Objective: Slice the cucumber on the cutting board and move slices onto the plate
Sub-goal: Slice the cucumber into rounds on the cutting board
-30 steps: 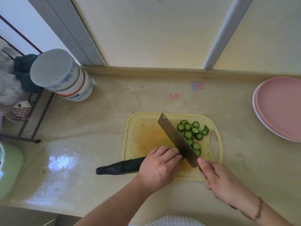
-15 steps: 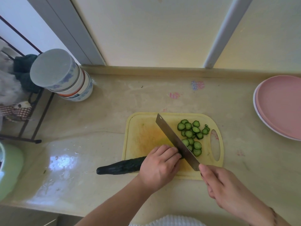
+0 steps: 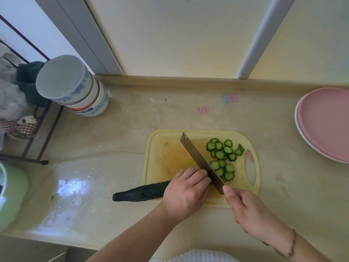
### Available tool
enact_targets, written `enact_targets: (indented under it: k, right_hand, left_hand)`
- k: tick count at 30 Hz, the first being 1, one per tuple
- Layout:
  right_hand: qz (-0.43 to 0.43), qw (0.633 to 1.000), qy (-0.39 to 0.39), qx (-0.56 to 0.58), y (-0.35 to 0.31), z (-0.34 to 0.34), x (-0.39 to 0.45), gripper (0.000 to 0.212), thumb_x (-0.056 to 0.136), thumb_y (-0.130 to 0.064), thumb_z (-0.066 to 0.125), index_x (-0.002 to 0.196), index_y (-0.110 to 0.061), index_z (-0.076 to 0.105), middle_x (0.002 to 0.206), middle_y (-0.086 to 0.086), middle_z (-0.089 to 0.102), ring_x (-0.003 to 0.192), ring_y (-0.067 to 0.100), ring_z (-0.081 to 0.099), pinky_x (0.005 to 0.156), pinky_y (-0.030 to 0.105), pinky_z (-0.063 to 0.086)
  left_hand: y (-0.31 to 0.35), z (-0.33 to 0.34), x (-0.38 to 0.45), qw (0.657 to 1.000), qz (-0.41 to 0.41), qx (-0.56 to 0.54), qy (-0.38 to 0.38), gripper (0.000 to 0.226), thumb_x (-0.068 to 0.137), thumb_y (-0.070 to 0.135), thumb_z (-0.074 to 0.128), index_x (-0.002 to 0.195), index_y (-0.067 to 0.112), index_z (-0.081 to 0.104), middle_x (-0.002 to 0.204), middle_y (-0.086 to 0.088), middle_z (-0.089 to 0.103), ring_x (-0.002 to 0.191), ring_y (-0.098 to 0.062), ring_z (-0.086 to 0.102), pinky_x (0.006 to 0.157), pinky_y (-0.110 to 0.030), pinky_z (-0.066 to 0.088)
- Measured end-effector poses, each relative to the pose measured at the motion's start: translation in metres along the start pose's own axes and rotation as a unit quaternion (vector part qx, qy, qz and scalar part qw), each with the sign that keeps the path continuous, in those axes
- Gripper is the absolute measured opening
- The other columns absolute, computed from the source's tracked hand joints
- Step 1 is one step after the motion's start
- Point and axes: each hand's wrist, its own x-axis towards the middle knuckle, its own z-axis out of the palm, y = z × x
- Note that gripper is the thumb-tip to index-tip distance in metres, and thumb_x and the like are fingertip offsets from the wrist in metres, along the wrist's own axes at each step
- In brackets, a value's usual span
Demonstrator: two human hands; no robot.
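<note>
A dark green cucumber lies across the front left edge of the yellow cutting board, its left end sticking out over the counter. My left hand curls over the cucumber's right part and holds it down, knuckles against the blade. My right hand grips the handle of a cleaver, whose blade runs from the board's back middle towards me. Several cucumber slices lie on the board to the right of the blade. A pink plate sits at the right edge of the counter.
A stack of upturned bowls stands at the back left of the counter. A black wire rack with cloths is at far left, and a green container at the lower left edge. A window frame runs behind the counter.
The cleaver has shifted slightly left along the cucumber and more slices lie beside the blade. My left hand has stayed on the cucumber.
</note>
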Motion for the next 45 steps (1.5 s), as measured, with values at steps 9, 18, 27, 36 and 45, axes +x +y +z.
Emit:
enact_targets:
  k: [9,18,27,36,45]
  right_hand:
    - [0.013,0.999,0.002,0.03,0.004,-0.009,0.0,0.057,0.085,-0.068,0.027,0.066,-0.016,0.039,0.042,-0.007,0.034,0.036,0.005,0.03,0.043,0.017,0.027]
    - [-0.036,0.994,0.003,0.099,-0.004,-0.023,-0.015,0.074,0.076,-0.084,0.031,0.072,-0.012,0.046,0.049,-0.005,0.032,0.042,0.007,0.028,0.043,0.02,0.027]
    - [-0.106,0.92,0.169,-0.336,0.012,-0.041,-0.01,0.031,0.089,-0.054,0.049,0.073,-0.027,0.053,0.041,-0.003,0.048,0.03,0.014,0.046,0.031,0.019,0.019]
    - [-0.12,0.877,0.232,-0.404,0.024,-0.031,-0.008,0.052,0.084,-0.062,0.034,0.07,-0.019,0.06,0.043,0.001,0.056,0.031,0.019,0.053,0.039,0.022,0.017]
    - [-0.108,0.886,0.259,-0.37,0.041,-0.037,-0.025,0.064,0.087,-0.066,0.029,0.072,-0.015,0.066,0.045,0.004,0.057,0.031,0.025,0.054,0.038,0.022,0.022]
  left_hand:
    - [0.002,-0.004,0.002,1.0,-0.021,-0.009,-0.011,0.012,0.094,0.019,0.068,0.1,0.012,0.075,0.105,-0.001,0.07,0.095,-0.022,0.064,0.072,-0.037,0.055]
    - [0.006,-0.006,0.0,0.999,0.018,0.022,-0.02,0.006,0.092,0.011,0.069,0.096,0.012,0.073,0.106,-0.001,0.068,0.094,-0.025,0.061,0.078,-0.038,0.051]
    - [0.034,-0.025,0.034,0.982,0.167,-0.084,-0.005,0.03,0.094,0.012,0.057,0.121,0.009,0.068,0.125,-0.011,0.065,0.116,-0.035,0.06,0.104,-0.045,0.047]
    - [-0.001,0.018,0.086,0.978,0.112,-0.067,-0.164,0.041,0.101,0.034,0.046,0.123,0.012,0.073,0.134,-0.009,0.067,0.125,-0.032,0.061,0.103,-0.047,0.05]
    - [-0.025,0.023,0.104,0.971,0.096,-0.119,-0.183,0.037,0.1,0.026,0.051,0.12,0.003,0.073,0.125,-0.011,0.071,0.122,-0.027,0.063,0.11,-0.034,0.042]
